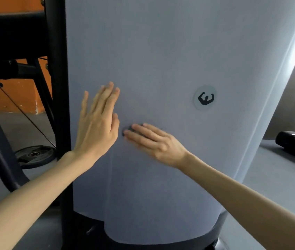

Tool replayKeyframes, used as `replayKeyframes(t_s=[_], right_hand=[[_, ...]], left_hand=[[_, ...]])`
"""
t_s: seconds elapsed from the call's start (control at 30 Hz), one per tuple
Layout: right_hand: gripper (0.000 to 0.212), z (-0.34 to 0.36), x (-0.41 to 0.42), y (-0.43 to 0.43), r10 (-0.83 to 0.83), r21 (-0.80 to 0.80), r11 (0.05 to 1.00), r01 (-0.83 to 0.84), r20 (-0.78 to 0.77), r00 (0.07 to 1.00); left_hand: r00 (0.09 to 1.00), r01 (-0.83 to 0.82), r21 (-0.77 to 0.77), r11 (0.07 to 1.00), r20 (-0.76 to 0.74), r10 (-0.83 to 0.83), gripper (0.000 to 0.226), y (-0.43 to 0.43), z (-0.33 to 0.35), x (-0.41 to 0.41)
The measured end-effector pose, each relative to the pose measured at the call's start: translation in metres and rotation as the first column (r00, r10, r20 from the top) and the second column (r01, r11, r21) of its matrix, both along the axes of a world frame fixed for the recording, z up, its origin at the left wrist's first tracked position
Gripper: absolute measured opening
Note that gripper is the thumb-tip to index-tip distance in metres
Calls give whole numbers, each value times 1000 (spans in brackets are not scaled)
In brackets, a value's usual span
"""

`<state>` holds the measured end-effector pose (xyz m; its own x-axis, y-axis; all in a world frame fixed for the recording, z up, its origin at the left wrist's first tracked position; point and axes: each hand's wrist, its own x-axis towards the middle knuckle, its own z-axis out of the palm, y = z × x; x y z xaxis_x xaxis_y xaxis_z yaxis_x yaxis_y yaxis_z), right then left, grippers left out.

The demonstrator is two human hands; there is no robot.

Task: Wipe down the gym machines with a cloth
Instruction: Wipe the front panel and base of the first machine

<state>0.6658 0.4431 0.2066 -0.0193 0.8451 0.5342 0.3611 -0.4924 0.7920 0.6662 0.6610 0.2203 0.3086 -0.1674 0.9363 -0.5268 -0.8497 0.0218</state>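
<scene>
- Pressing flat on grey machine panel (161, 51) w/ left hand (96, 127): fingers straight, nothing held.
- Resting right hand (153, 141) on same panel, just beside left; fingers straight, blurred, nothing gripped.
- Covering small dark patch (127, 131) w/ right fingertips; cloth or fitting, can't tell.
- Round logo badge (204, 97) up & right of right hand.
- Black frame post (56, 69) along panel's left edge; weight plate (35, 156) on floor (26, 127) beside post.
</scene>
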Motion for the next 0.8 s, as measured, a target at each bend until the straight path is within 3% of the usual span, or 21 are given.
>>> replayKeyframes(t_s=[0.07,0.17,0.2,0.23,0.27,0.3,0.37,0.43,0.47,0.53,0.6,0.63,0.7,0.8], right_hand=[[47,32,0,-23,-46,334,942,26,52,998],[58,61,3,-61,-112,834,551,14,57,992],[59,59,4,-59,-114,900,436,-15,72,991],[64,52,3,-51,-109,924,381,-30,77,991],[72,41,2,-42,-94,917,398,-17,59,994],[77,28,0,-35,-77,868,497,15,27,997],[71,6,-6,-40,-57,604,793,86,-66,996],[66,19,-13,-72,-113,358,923,143,-104,988],[71,31,-13,-88,-132,359,919,160,-101,986],[74,54,-13,-104,-76,580,805,127,-111,991],[55,55,-9,-94,22,751,660,30,-58,998],[48,45,-5,-86,48,764,645,-2,-37,998],[46,6,1,-79,42,650,759,-14,-28,999],[51,-74,-2,-99,-96,240,964,118,-100,990]], left_hand=[[1000,-5,-14,1000,-16,5,61,-8,-1,-3],[1000,23,19,1000,-2,-23,63,-18,-1,-5],[999,39,32,999,1,-39,63,-22,-1,-6],[998,57,44,997,5,-57,63,-27,0,-6],[997,76,53,996,10,-76,63,-31,0,-6],[996,93,58,994,15,-94,63,-37,1,-7],[993,116,50,992,12,-117,63,-45,1,-7],[993,112,34,993,17,-113,65,-50,-1,-7],[994,101,37,994,28,-102,65,-52,-3,-7],[994,85,58,995,63,-89,66,-56,-10,-7],[990,99,93,991,88,-107,66,-63,-21,-9],[988,108,118,987,97,-119,66,-67,-27,-10],[987,106,165,981,99,-124,66,-71,-38,-8],[992,84,198,977,74,-100,66,-70,-48,-2]])
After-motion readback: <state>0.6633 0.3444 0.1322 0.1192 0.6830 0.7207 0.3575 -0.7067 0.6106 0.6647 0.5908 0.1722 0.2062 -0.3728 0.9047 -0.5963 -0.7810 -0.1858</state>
